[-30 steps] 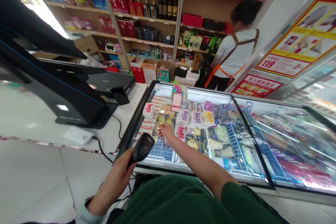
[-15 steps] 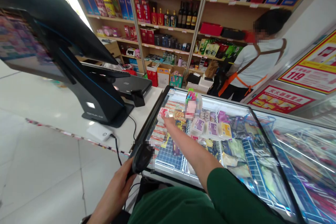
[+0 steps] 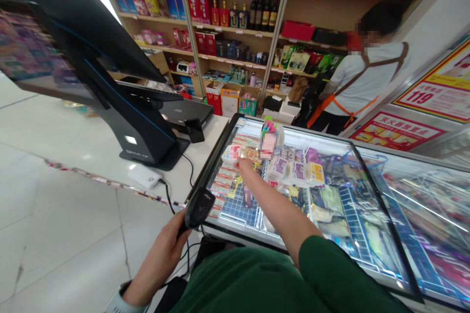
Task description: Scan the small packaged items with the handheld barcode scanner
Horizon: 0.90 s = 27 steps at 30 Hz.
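My left hand (image 3: 171, 237) is wrapped round a black handheld barcode scanner (image 3: 200, 207), its head over the near left corner of the display freezer (image 3: 235, 227). My right hand (image 3: 245, 163) reaches across the freezer's glass top, its fingers curled against the right edge of a small white-and-red package (image 3: 230, 152). The fingertips are partly hidden. To the right of that hand lie similar white packs, two with purple labels (image 3: 279, 166) and one with a yellow label (image 3: 316, 174). Behind them stands a tub of colourful items (image 3: 270, 137), partly blurred out.
A dark checkout monitor (image 3: 110, 73) stands on the white counter (image 3: 88, 132) at left, beside a white cabled device (image 3: 145, 176). A co-worker in a white shirt (image 3: 356, 80) stands at the back right. Shelves of boxes and bottles (image 3: 235, 29) line the back.
My right hand has shifted slightly right, from over the white-and-red package to its right edge. The package stays about where it was. My left hand still holds the scanner.
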Each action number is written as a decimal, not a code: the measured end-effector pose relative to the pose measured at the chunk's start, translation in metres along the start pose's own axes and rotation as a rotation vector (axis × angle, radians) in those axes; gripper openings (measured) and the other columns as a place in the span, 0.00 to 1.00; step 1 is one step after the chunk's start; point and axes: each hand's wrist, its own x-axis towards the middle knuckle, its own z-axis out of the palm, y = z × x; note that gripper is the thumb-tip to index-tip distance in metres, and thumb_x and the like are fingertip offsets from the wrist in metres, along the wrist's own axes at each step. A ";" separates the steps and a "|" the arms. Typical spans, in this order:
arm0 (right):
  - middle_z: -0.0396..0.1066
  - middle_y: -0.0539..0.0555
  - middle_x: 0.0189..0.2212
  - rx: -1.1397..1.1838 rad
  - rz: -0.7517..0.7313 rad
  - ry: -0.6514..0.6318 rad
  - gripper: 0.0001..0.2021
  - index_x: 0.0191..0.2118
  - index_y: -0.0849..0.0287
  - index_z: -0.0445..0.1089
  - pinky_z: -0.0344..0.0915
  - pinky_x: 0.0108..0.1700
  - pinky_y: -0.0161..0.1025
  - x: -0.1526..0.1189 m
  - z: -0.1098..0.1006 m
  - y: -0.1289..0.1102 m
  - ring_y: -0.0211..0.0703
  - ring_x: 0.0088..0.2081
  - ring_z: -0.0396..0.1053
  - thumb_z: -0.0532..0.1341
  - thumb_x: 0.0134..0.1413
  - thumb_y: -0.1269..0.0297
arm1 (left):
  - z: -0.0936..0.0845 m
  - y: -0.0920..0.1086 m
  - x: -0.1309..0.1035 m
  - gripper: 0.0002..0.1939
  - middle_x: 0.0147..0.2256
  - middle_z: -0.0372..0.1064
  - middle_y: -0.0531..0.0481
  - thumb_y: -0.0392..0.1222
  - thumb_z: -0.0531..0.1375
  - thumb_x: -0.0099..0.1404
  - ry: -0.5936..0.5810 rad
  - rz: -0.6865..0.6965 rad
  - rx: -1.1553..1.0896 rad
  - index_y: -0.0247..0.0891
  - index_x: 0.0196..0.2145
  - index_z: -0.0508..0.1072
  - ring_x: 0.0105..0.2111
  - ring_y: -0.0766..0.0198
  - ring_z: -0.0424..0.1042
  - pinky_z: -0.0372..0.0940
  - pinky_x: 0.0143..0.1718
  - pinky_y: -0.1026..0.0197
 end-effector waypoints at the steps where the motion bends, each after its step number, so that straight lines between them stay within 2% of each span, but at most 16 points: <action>1: 0.62 0.45 0.14 0.012 0.012 0.014 0.04 0.28 0.60 0.64 0.65 0.21 0.30 -0.005 -0.007 0.001 0.35 0.17 0.66 0.61 0.51 0.68 | 0.001 0.001 0.001 0.23 0.53 0.68 0.38 0.43 0.52 0.66 -0.007 0.001 -0.002 0.34 0.57 0.62 0.53 0.53 0.69 0.66 0.53 0.52; 5: 0.66 0.45 0.18 0.051 0.008 0.033 0.04 0.29 0.59 0.64 0.69 0.25 0.32 -0.037 -0.046 0.012 0.35 0.19 0.68 0.61 0.50 0.68 | 0.012 0.004 0.009 0.23 0.55 0.66 0.38 0.43 0.51 0.67 -0.067 0.045 -0.010 0.35 0.58 0.60 0.53 0.54 0.68 0.64 0.54 0.51; 9: 0.69 0.46 0.22 0.069 -0.100 0.013 0.07 0.32 0.58 0.64 0.71 0.27 0.35 -0.077 -0.097 0.029 0.38 0.22 0.71 0.62 0.48 0.63 | 0.029 0.012 0.021 0.23 0.57 0.63 0.38 0.43 0.50 0.67 -0.162 0.115 -0.026 0.35 0.59 0.58 0.56 0.54 0.65 0.60 0.57 0.50; 13: 0.67 0.46 0.22 0.037 -0.147 0.023 0.11 0.32 0.58 0.64 0.71 0.25 0.37 -0.107 -0.143 0.041 0.39 0.21 0.71 0.64 0.46 0.59 | 0.047 0.031 0.037 0.24 0.59 0.61 0.38 0.43 0.50 0.68 -0.257 0.202 -0.043 0.35 0.60 0.57 0.59 0.55 0.62 0.57 0.59 0.51; 16: 0.67 0.46 0.23 0.047 -0.144 0.065 0.12 0.32 0.58 0.64 0.71 0.25 0.37 -0.125 -0.169 0.044 0.39 0.21 0.71 0.65 0.45 0.58 | 0.059 0.049 0.048 0.24 0.58 0.62 0.39 0.43 0.50 0.68 -0.331 0.245 -0.051 0.36 0.60 0.57 0.58 0.55 0.62 0.57 0.59 0.51; 22: 0.66 0.46 0.23 0.096 -0.086 0.138 0.12 0.31 0.59 0.64 0.70 0.24 0.34 -0.149 -0.198 0.042 0.36 0.21 0.68 0.66 0.45 0.58 | 0.074 0.078 0.064 0.25 0.58 0.62 0.39 0.42 0.51 0.67 -0.420 0.317 -0.113 0.38 0.61 0.57 0.58 0.52 0.62 0.58 0.58 0.48; 27: 0.66 0.46 0.23 0.129 -0.058 0.158 0.13 0.30 0.59 0.65 0.70 0.24 0.33 -0.154 -0.207 0.048 0.35 0.21 0.68 0.66 0.44 0.58 | 0.085 0.086 0.068 0.26 0.59 0.61 0.38 0.42 0.50 0.68 -0.456 0.316 -0.114 0.37 0.62 0.55 0.59 0.52 0.61 0.57 0.59 0.46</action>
